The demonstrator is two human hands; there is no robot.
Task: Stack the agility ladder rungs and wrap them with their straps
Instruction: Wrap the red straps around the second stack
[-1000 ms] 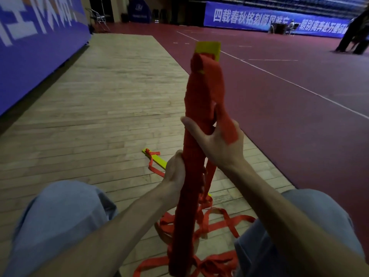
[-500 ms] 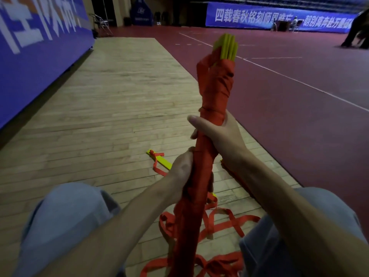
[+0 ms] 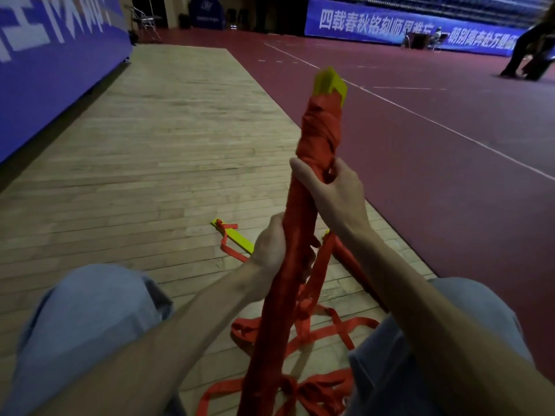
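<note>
Between the knees [image 3: 90, 310], loose straps [image 3: 312, 393] are spread on the wood floor [image 3: 180, 145], not yet wound. Out of them the bundle [image 3: 298, 205] is held up, tilted away from the person, with its lower end down between the legs. It is gripped at the middle by the left hand [image 3: 270, 244], the fingers curled round it, probably so that the rungs are kept together and cannot slide. A little beyond, one rung [image 3: 237, 237] is lying alone on the floor with a strap tied to it, apart from the bundle. Higher up, the bundle is clasped by the right hand [image 3: 336, 193], the thumb on the near side. A piece of strap seems to be pinched under its fingers, likely to keep the winding tight. At the far end the yellow rung ends [image 3: 330, 84] are left uncovered.
</note>
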